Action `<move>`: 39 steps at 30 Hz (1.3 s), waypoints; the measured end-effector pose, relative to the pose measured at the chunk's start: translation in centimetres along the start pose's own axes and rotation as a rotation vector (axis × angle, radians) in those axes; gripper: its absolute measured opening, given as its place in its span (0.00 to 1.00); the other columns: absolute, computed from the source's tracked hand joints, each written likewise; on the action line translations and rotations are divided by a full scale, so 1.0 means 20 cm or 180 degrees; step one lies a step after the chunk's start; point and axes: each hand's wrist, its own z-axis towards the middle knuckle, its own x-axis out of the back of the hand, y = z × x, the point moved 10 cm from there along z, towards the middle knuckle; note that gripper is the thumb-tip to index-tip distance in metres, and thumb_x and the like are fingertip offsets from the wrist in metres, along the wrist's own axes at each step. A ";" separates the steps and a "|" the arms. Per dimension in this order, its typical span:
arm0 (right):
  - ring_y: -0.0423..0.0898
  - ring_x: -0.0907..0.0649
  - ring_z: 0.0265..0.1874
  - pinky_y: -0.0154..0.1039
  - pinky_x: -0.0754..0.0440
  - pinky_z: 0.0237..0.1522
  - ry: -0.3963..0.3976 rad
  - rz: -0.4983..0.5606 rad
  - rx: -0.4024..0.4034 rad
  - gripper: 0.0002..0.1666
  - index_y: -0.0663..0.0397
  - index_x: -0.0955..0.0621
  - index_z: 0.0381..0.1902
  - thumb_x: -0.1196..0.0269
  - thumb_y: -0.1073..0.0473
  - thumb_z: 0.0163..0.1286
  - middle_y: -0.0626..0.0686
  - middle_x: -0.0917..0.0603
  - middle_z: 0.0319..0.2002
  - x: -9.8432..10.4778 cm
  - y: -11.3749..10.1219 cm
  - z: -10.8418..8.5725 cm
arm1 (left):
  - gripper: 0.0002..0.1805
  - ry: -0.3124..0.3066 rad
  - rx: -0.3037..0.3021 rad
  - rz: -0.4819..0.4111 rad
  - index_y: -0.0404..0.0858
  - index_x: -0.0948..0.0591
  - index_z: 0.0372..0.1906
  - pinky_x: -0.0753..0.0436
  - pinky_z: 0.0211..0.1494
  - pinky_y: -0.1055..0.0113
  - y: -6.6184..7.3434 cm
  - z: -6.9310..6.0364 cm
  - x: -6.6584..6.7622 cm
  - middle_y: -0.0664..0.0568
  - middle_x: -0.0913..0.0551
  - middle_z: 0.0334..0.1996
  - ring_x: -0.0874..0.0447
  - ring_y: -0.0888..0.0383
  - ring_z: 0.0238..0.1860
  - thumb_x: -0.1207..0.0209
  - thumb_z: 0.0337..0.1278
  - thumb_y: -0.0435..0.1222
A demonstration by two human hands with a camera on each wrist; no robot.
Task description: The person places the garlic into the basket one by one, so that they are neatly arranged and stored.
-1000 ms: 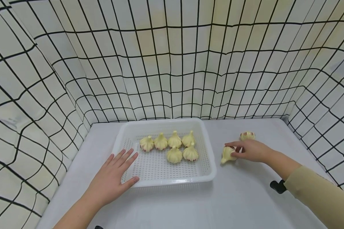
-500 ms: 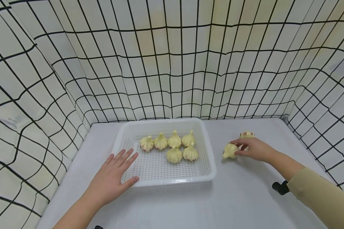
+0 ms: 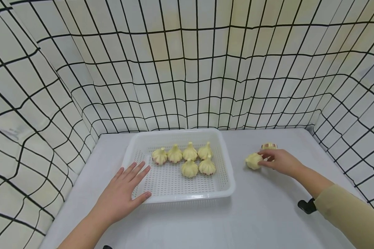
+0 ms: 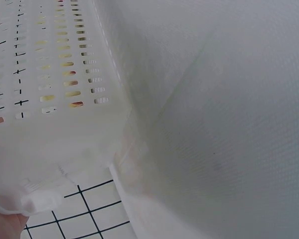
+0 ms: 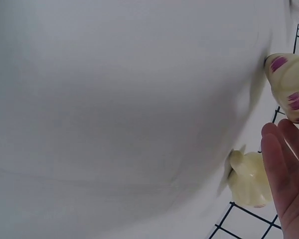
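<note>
Cream, purple-streaked garlic bulb [image 3: 253, 161], pinched in right hand [image 3: 281, 161], right of basket [image 3: 187, 197].

In the head view the right hand [image 3: 282, 162] hides the right side of the nearer garlic bulb [image 3: 253, 161] and the lower part of the farther garlic bulb [image 3: 269, 146], while the sleeve [image 3: 349, 218] is cut off by the picture's edge. The right wrist view cuts the bulb at the fingertips on its right edge. In the left wrist view only a small corner of the left hand [image 3: 122, 192] appears, and the basket [image 3: 190, 198] leaves the picture at left and top, its contents being only tiny coloured patches through the slots.
</note>
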 end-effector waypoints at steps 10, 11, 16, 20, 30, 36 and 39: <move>0.52 0.15 0.46 0.49 0.16 0.45 -0.0062 0.0061 -0.0220 0.30 0.55 0.19 0.57 0.33 0.41 0.66 0.52 0.13 0.44 -0.04 0.06 -0.01 | 0.43 -0.0016 0.0004 0.0033 0.50 0.39 0.77 0.49 0.76 0.41 0.00 0.00 0.00 0.52 0.43 0.77 0.49 0.44 0.77 0.44 0.61 0.63; 0.53 0.15 0.46 0.50 0.16 0.44 -0.0064 0.0058 -0.0204 0.30 0.56 0.19 0.57 0.33 0.41 0.66 0.52 0.13 0.44 -0.04 0.06 -0.01 | 0.43 -0.0014 0.0003 0.0032 0.50 0.39 0.77 0.49 0.76 0.41 0.00 0.01 0.00 0.52 0.43 0.77 0.49 0.44 0.77 0.44 0.61 0.63; 0.53 0.16 0.46 0.49 0.15 0.44 -0.0063 0.0033 -0.0202 0.30 0.57 0.19 0.57 0.33 0.41 0.66 0.53 0.13 0.44 -0.04 0.06 -0.01 | 0.43 0.0027 -0.0022 0.0047 0.50 0.39 0.77 0.48 0.75 0.41 0.01 0.01 0.01 0.52 0.43 0.77 0.48 0.44 0.77 0.43 0.62 0.62; 0.52 0.16 0.45 0.49 0.15 0.43 -0.0028 -0.0005 -0.0156 0.30 0.57 0.20 0.58 0.33 0.43 0.67 0.52 0.14 0.43 -0.02 0.05 -0.02 | 0.42 0.0102 -0.0054 0.0042 0.50 0.38 0.77 0.47 0.75 0.41 0.02 0.00 0.02 0.51 0.41 0.77 0.46 0.43 0.76 0.42 0.61 0.61; 0.49 0.19 0.42 0.42 0.18 0.40 0.0079 0.0019 -0.0042 0.30 0.54 0.17 0.58 0.32 0.42 0.65 0.47 0.16 0.41 0.06 -0.01 -0.03 | 0.42 0.0118 -0.0054 0.0015 0.50 0.38 0.77 0.47 0.75 0.41 0.02 0.00 0.02 0.51 0.41 0.77 0.46 0.43 0.76 0.42 0.62 0.61; 0.45 0.21 0.38 0.37 0.19 0.35 0.0050 0.0057 0.0073 0.26 0.50 0.16 0.56 0.31 0.44 0.64 0.45 0.17 0.39 0.06 -0.04 -0.04 | 0.42 0.0130 -0.0058 0.0017 0.49 0.38 0.77 0.47 0.75 0.41 0.02 0.00 0.02 0.50 0.41 0.76 0.46 0.43 0.76 0.42 0.62 0.60; 0.44 0.22 0.37 0.36 0.20 0.33 0.0006 0.0099 0.0122 0.24 0.49 0.16 0.55 0.30 0.46 0.64 0.44 0.18 0.37 0.06 -0.06 -0.04 | 0.42 0.0099 -0.0044 0.0009 0.49 0.38 0.77 0.48 0.75 0.42 0.02 0.00 0.02 0.50 0.41 0.77 0.47 0.43 0.76 0.42 0.62 0.61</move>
